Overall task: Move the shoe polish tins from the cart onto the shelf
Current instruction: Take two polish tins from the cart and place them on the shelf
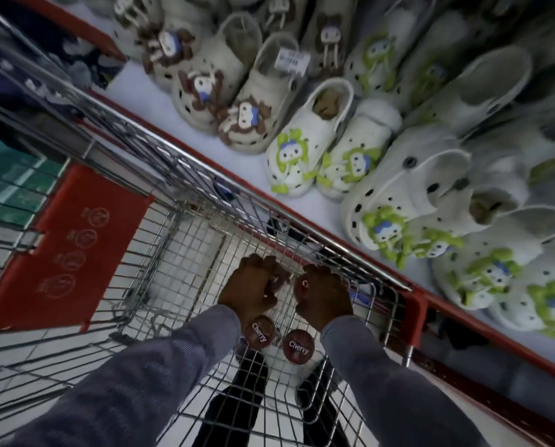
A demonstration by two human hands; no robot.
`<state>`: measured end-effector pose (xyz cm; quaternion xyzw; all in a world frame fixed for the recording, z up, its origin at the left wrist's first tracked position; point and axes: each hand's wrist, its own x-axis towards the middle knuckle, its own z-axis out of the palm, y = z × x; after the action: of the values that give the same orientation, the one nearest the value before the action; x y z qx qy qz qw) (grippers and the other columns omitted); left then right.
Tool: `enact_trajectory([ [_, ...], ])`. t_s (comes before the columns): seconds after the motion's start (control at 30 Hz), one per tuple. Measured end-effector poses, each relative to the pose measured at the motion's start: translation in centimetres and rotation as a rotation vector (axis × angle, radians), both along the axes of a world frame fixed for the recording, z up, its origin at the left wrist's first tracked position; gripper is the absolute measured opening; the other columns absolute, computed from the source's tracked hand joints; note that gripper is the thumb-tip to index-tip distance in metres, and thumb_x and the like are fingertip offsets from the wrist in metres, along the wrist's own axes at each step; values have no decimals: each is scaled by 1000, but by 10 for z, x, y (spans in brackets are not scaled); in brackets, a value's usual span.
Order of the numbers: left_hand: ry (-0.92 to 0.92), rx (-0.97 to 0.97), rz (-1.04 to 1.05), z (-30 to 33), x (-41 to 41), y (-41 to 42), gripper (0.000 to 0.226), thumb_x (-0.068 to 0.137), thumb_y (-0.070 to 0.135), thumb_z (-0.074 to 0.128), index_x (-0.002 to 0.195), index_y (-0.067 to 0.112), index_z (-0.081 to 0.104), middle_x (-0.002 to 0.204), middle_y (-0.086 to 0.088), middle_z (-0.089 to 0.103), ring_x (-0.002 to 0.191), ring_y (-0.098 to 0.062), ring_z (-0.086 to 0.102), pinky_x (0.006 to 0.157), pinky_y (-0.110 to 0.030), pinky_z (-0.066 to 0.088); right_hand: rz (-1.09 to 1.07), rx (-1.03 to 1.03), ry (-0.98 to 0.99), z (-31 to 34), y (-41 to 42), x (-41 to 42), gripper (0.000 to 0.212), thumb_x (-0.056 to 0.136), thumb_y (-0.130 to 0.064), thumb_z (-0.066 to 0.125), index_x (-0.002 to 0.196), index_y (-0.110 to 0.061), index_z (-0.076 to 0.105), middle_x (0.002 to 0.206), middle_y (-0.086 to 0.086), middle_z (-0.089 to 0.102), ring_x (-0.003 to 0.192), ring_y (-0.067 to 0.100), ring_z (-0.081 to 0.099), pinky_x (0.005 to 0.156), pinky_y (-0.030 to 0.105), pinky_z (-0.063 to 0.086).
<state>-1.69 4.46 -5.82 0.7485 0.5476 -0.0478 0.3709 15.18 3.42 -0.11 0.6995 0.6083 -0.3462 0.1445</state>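
Both my hands reach down into the wire cart [185, 188]. My left hand [250, 287] is curled around a dark red polish tin [276, 279], mostly hidden under the fingers. My right hand [326, 293] grips another dark red tin [302, 285] whose lid shows a white letter. Two more round tins labelled "Cherry" lie on the cart's wire floor just below my wrists, one [259, 328] by the left wrist and one [297, 346] between my forearms. The white shelf [224, 159] with a red edge runs diagonally along the cart's right side.
The shelf is crowded with white and beige clogs [302, 146] carrying green or brown charms. A red plastic child-seat flap [72, 250] sits at the cart's left end. White floor tiles and my dark shoes show through the cart's mesh.
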Motion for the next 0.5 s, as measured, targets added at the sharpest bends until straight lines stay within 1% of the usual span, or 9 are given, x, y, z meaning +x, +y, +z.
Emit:
enact_trajectory([
  [0.03,-15,14,44,26,-7,0,42,60,34,55,102,29,50,105,0,57,101,-28,54,87,-43,53,-21,13,40,17,-1,-1,64,69,-26,74,126,-19,49,128,9,55,120,34,53,91,41,52],
  [0.07,-37,14,92,57,-11,0,54,61,32,61,113,24,52,112,-2,59,106,-28,54,91,-40,52,-37,43,86,43,0,1,63,65,-27,75,123,-21,51,124,7,59,117,32,56,90,40,53],
  [0.13,-38,79,137,113,-19,-4,83,63,35,70,138,15,41,125,-9,58,119,-30,51,100,-38,49,-35,113,166,84,3,4,59,57,-31,76,112,-25,57,113,1,65,109,27,63,85,38,56],
  [0.17,-46,106,163,143,-22,-5,89,63,36,73,141,11,37,128,-10,58,122,-31,49,103,-37,47,-36,153,206,109,4,7,60,53,-34,77,110,-27,59,110,-2,66,105,23,64,85,37,56],
  [0.27,-103,196,234,219,-29,-8,82,59,30,81,132,8,49,120,-10,63,115,-31,57,100,-39,50,-42,301,339,184,6,12,71,48,-39,78,115,-25,61,111,-1,69,104,21,65,88,39,55],
  [0.3,-110,237,234,241,-30,-7,80,59,33,80,130,10,51,119,-9,63,113,-29,58,99,-38,50,-27,340,360,209,8,13,72,47,-41,78,115,-23,62,110,0,70,103,22,66,86,40,55],
  [0.4,-115,356,269,321,-25,-4,76,57,38,77,126,13,56,119,-5,63,110,-24,61,91,-27,47,31,457,395,293,18,22,71,49,-40,79,118,-26,62,111,-2,72,102,19,67,86,37,56],
  [0.47,-130,415,286,369,-16,-2,76,56,39,78,125,13,58,116,-4,65,107,-16,60,87,-21,42,42,525,433,337,21,31,69,49,-38,80,115,-30,64,110,-4,73,101,15,68,87,36,56],
  [0.5,-145,491,282,394,-11,1,75,55,42,76,122,12,60,112,-5,67,101,-10,60,83,-15,40,51,583,454,364,23,38,66,47,-39,79,110,-30,65,107,-5,73,98,15,69,86,37,57],
])
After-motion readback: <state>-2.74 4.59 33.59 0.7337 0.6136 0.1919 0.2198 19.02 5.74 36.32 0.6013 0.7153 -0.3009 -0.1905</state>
